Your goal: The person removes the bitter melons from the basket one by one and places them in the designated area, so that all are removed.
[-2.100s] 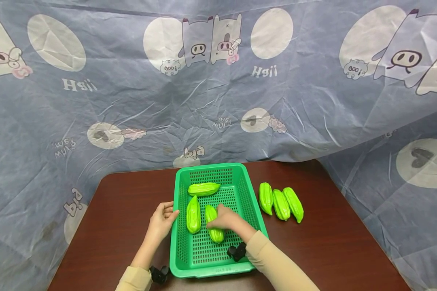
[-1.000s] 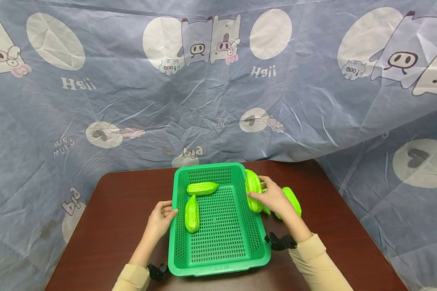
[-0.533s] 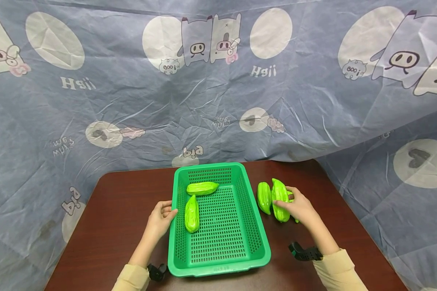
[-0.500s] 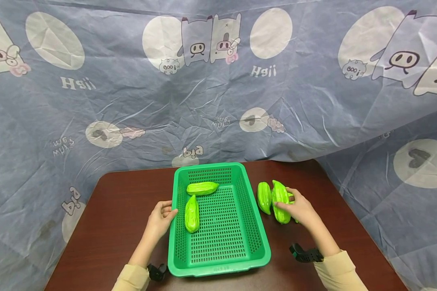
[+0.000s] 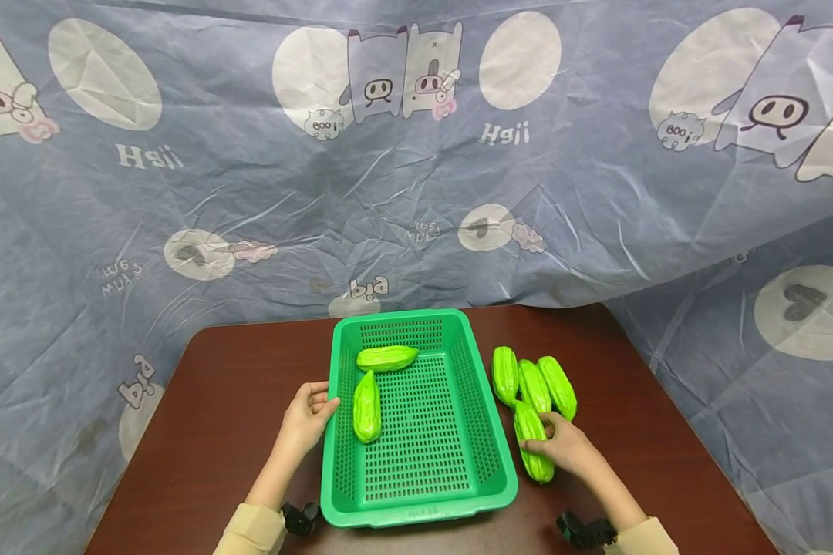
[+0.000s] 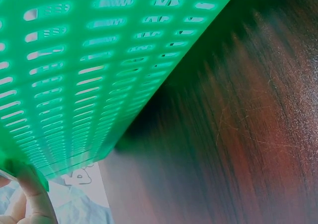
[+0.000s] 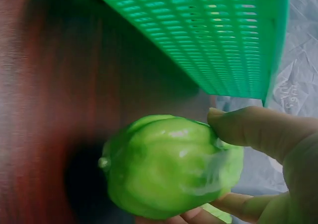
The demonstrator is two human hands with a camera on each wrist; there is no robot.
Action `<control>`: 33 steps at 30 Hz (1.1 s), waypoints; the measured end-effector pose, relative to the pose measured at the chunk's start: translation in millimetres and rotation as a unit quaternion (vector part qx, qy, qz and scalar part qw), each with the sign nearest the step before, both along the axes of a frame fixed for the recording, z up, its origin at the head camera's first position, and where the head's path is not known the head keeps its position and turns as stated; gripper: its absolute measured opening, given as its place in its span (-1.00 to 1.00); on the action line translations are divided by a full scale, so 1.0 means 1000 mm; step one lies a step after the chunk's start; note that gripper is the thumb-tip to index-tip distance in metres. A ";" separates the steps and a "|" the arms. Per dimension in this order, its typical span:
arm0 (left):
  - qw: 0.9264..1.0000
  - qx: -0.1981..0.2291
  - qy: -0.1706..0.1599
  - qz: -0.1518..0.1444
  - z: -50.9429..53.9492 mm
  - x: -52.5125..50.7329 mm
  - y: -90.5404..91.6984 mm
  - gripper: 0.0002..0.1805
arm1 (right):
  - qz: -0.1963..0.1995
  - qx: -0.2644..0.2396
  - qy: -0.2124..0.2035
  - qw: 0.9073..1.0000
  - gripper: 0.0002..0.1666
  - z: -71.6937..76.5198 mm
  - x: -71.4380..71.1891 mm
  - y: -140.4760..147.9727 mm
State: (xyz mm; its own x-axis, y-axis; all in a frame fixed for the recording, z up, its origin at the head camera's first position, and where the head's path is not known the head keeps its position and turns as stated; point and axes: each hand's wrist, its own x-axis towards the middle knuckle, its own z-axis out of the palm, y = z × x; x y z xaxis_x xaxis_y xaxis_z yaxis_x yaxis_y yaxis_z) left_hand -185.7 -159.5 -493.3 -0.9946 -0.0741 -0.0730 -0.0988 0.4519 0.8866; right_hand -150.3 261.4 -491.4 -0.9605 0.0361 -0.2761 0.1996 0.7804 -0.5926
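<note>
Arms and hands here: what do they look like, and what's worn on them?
The left hand and right hand wear no gloves. Left sleeve and right sleeve are pale yellow. A black device sits by each wrist; no cables show.

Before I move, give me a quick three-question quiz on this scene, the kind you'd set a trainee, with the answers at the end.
1. Count: how many green gourds lie inside the green basket?
2. True or false: the left hand is reaching down onto the floor of the green basket.
3. Choose: what do the fingers of the right hand hold?
a) the rim of the green basket
b) a green gourd
c) nothing

Key:
1. Two.
2. False; the left hand holds the left rim of the green basket.
3. b.
</note>
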 end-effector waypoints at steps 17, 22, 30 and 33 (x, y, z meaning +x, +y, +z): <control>1.000 -0.001 0.004 0.005 -0.001 0.000 0.002 -0.54 | 0.009 0.005 -0.016 1.000 -0.11 -0.017 0.005 0.000; 1.000 -0.001 0.005 0.001 -0.002 0.000 0.001 -0.54 | 0.010 0.009 -0.014 1.000 -0.14 -0.018 0.005 -0.002; 1.000 -0.002 0.006 0.000 -0.001 0.000 0.001 -0.53 | 0.007 -0.002 -0.024 1.000 -0.11 -0.012 0.005 -0.004; 1.000 -0.001 0.005 0.001 -0.001 0.000 0.001 -0.53 | 0.010 -0.002 -0.019 1.000 -0.11 -0.006 0.004 -0.006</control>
State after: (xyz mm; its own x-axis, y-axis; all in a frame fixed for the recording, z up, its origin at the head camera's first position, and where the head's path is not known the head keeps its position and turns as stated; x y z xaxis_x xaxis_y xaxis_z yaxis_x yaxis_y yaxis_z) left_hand -185.6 -158.3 -494.2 -0.9951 -0.0764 -0.0628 -0.0908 0.4537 0.8865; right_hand -146.1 255.8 -497.7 -0.9496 0.0169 -0.3129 0.2074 0.7825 -0.5871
